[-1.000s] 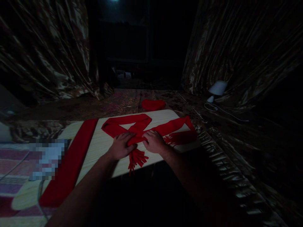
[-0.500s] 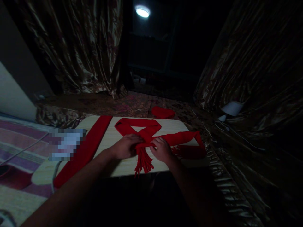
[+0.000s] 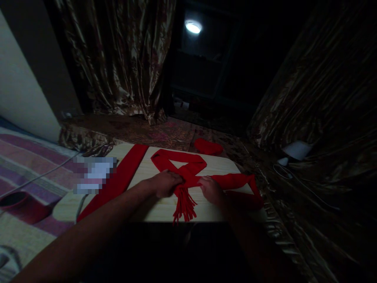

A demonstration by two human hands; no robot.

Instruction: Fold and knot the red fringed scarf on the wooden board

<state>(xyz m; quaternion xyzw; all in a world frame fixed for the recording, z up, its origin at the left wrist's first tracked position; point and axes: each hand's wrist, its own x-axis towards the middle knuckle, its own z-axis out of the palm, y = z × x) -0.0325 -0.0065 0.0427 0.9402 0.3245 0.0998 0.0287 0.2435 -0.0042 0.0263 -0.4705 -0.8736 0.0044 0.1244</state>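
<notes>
A red scarf (image 3: 191,180) with a fringed end lies on a pale wooden tabletop (image 3: 159,208). It forms a loop, crosses over itself, and runs on to the right, where it folds back. At the left edge of the crossing, my left hand (image 3: 167,183) has its fingers closed on the fabric just above the fringe. My right hand (image 3: 211,189) pinches the scarf's lower edge, right of the crossing. Both thumbs are mostly hidden. Another long red strip of fabric (image 3: 118,181) lies slantwise across the table's left side, partly behind my left forearm.
A folded red item (image 3: 208,146) sits beyond the table's far edge. A blurred-out object (image 3: 94,175) with a cable lies at the left, near a red pot (image 3: 23,206) on a striped cover. A small white lamp (image 3: 297,150) stands at the right. Patterned curtains (image 3: 132,63) hang behind.
The view has shifted, so everything appears slightly farther right. Where the scarf looked bunched between my hands, it now lies flatter at the crossing. Both hands stay at the scarf.
</notes>
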